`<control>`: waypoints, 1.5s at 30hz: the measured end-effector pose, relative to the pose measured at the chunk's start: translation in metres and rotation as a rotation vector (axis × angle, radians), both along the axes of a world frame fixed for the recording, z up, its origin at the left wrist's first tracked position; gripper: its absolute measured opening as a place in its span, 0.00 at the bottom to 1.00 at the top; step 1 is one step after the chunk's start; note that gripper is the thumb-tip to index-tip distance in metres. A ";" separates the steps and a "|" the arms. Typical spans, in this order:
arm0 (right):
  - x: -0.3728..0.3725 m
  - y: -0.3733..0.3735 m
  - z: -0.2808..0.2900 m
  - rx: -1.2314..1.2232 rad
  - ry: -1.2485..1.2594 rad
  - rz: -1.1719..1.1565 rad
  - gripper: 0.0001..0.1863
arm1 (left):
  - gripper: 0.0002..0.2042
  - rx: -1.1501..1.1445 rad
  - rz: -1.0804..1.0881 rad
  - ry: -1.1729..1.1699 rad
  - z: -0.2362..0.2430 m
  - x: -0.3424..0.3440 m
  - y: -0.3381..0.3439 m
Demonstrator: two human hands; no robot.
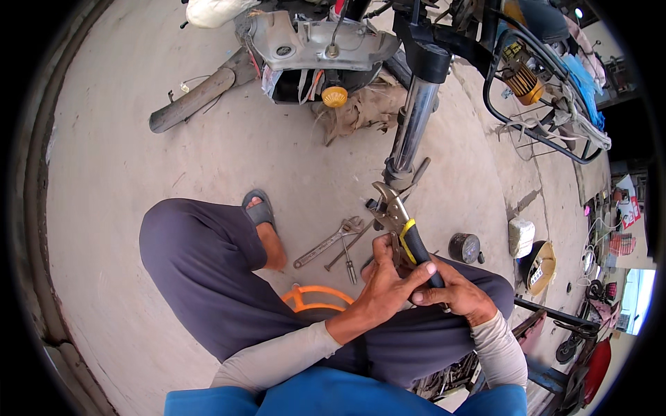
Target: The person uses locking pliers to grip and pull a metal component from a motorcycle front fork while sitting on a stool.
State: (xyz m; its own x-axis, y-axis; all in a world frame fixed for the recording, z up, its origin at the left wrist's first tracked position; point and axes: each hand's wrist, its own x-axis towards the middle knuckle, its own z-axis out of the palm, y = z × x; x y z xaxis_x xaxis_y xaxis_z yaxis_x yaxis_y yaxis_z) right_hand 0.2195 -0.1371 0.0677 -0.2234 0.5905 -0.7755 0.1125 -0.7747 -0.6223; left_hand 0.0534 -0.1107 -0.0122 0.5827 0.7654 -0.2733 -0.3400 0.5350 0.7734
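Locking pliers (416, 243) with a black and yellow handle are between my hands, jaws raised near the lower end of a chrome fork tube (415, 118); whether they touch it I cannot tell. My left hand (381, 288) grips the pliers' handles from the left, its thumb across the black handle. My right hand (454, 295) is closed on the handle's lower end. On the ground just left of the pliers lie an adjustable wrench (319, 249), a smaller slim tool (350, 270) and a long rod (336, 259).
Motorbike body parts (312, 38) and a black tubular frame (527, 118) stand ahead. A long dirty metal piece (180, 107) lies upper left. At right are a round tin (463, 247), white bundle (520, 238) and tan bowl (544, 258). An orange plastic piece (316, 293) lies between my legs.
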 end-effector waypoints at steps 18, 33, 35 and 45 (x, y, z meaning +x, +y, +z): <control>0.025 0.015 -0.015 -0.039 0.056 0.026 0.36 | 0.37 0.026 0.216 0.277 0.014 0.031 -0.004; 0.028 0.022 -0.014 0.069 0.001 0.172 0.34 | 0.33 0.013 0.160 0.344 0.000 0.040 0.002; 0.032 0.022 -0.021 0.080 0.044 0.187 0.35 | 0.33 0.037 0.179 0.355 0.002 0.040 0.002; 0.032 0.018 -0.035 0.382 -0.021 0.384 0.40 | 0.31 0.045 0.186 0.384 -0.001 0.046 0.003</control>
State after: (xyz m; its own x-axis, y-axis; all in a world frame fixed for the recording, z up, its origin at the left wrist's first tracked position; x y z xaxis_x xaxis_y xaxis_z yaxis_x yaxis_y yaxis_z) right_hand 0.2512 -0.1191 0.0327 -0.4652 0.7104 -0.5282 0.3583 -0.3945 -0.8462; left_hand 0.0996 -0.1073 -0.0127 0.2963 0.8638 -0.4075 -0.1101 0.4547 0.8838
